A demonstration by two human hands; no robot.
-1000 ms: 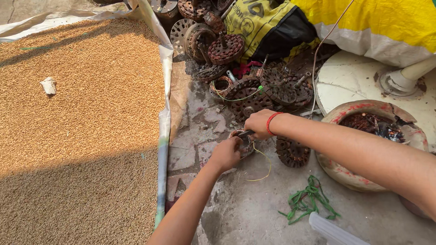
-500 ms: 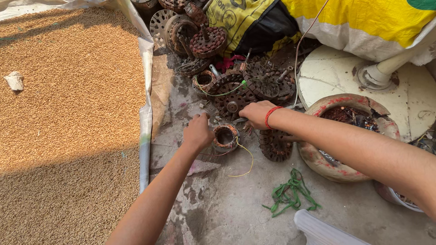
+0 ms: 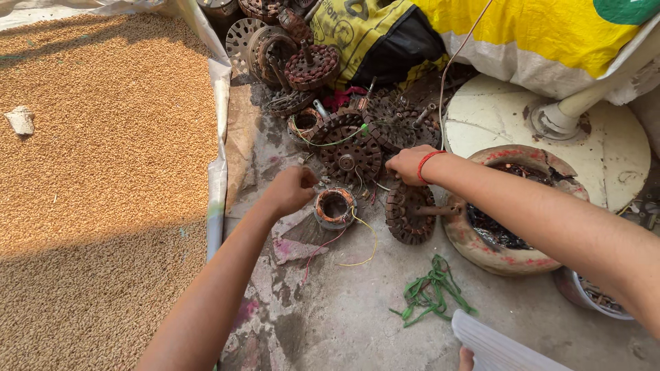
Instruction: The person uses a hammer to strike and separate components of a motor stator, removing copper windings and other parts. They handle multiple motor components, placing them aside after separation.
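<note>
The left hand (image 3: 292,189) is closed into a loose fist just left of a small copper-wound motor coil (image 3: 335,206) that sits on the concrete floor (image 3: 357,309). Whether the fingers pinch a wire or anything else cannot be told, since the fingertips are curled under and out of sight. Thin red and yellow wires (image 3: 350,247) trail from the coil across the floor toward the person.

The right hand (image 3: 410,165), with a red band at the wrist, is closed palm-down at the near edge of a heap of rusty fan motor stators (image 3: 354,148); its grip looks closed on something in the heap, but what it holds is hidden beneath the knuckles. Just below that hand a dark round rotor (image 3: 410,214) with a shaft sticking out leans on its edge, close beside a worn clay bowl (image 3: 519,257) holding dark scrap.

A tangle of green wire (image 3: 430,295) lies on the floor nearer the person. To the left, a wide spread of grain (image 3: 96,172) dries on a pale sheet (image 3: 217,185). A yellow sack (image 3: 536,38) lies behind the heap, and a round white slab (image 3: 619,158) sits to the right of it.
</note>
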